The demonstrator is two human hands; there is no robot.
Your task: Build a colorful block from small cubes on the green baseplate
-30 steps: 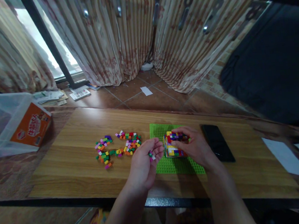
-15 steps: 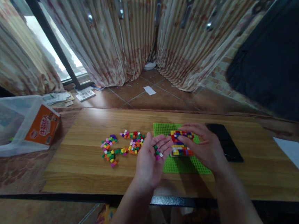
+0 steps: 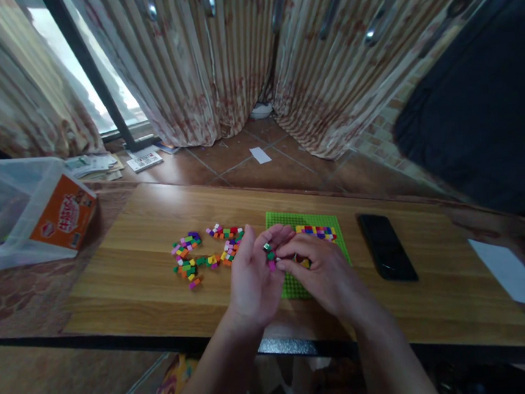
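My left hand (image 3: 254,280) is turned palm up and slightly cupped, with several small toy bricks (image 3: 270,256) in green, white and pink lying on it. Thumb and index finger of my right hand (image 3: 326,271) pinch together over that palm, at a small toy brick by the fingertips. Beneath both hands lies a green studded baseplate (image 3: 293,289). Rows of multicoloured bricks (image 3: 316,231) stand on it, partly covered by my right hand. Left of my hands, a loose scatter of colourful bricks (image 3: 188,266) rests on the wooden table.
A black phone (image 3: 386,247) lies on the table (image 3: 127,282) right of the baseplate. White paper (image 3: 512,273) sits at the right edge. Beyond the left end stands a clear plastic bin (image 3: 11,213) with an orange label. Curtains (image 3: 215,72) hang behind.
My right hand has moved left and down, from the brick rows to my left palm, and its fingers have closed to a pinch. The view has shifted slightly.
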